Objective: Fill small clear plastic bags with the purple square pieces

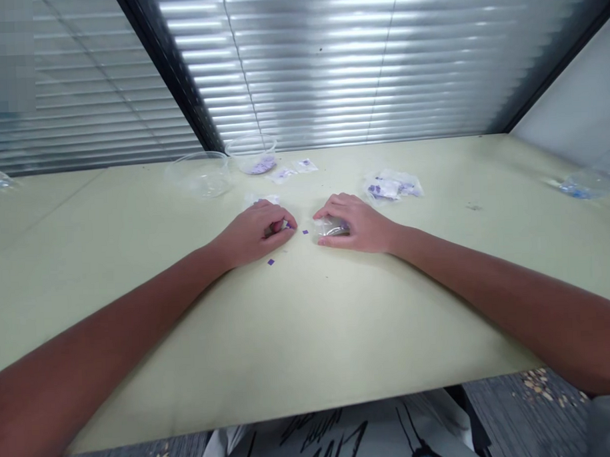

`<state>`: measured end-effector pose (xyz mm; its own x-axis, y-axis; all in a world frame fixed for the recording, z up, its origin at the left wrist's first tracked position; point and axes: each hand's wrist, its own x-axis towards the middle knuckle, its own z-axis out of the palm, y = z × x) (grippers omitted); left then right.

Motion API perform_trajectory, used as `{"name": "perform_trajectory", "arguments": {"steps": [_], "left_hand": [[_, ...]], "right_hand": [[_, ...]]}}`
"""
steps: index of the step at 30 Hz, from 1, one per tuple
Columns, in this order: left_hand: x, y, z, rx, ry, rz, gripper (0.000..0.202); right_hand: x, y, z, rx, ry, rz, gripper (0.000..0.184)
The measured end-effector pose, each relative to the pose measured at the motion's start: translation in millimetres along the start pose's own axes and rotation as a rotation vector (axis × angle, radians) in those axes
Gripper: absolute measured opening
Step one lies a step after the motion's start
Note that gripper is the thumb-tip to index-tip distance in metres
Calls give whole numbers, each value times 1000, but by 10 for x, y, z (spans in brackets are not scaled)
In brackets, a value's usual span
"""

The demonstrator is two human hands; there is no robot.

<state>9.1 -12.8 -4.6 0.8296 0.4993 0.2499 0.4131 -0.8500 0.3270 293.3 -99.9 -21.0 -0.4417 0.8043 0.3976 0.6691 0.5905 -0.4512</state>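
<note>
My left hand (255,231) lies curled on the pale green tabletop (309,335), its fingertips pinching a small purple-and-white item (286,224). My right hand (357,223) covers part of a small clear plastic bag (329,227), with its fingers over the bag. Between my hands lies a tiny purple square (305,232), and another (271,262) sits just below my left hand. Beyond my left fingers is a small white packet (261,199).
Two clear plastic bowls (202,175) (251,154) stand at the far edge, the right one holding purple pieces. Plastic packets with purple pieces (392,185) (305,165) lie nearby. A clear bag with blue contents (586,185) lies far right, before a slatted window blind (369,59).
</note>
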Motion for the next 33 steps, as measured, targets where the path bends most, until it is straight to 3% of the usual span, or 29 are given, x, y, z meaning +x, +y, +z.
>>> {"name": "perform_trajectory", "arguments": {"steps": [33], "left_hand": [[3, 8, -4, -3, 10, 2, 23]], "right_hand": [[3, -2, -2, -3, -5, 2, 40]]}}
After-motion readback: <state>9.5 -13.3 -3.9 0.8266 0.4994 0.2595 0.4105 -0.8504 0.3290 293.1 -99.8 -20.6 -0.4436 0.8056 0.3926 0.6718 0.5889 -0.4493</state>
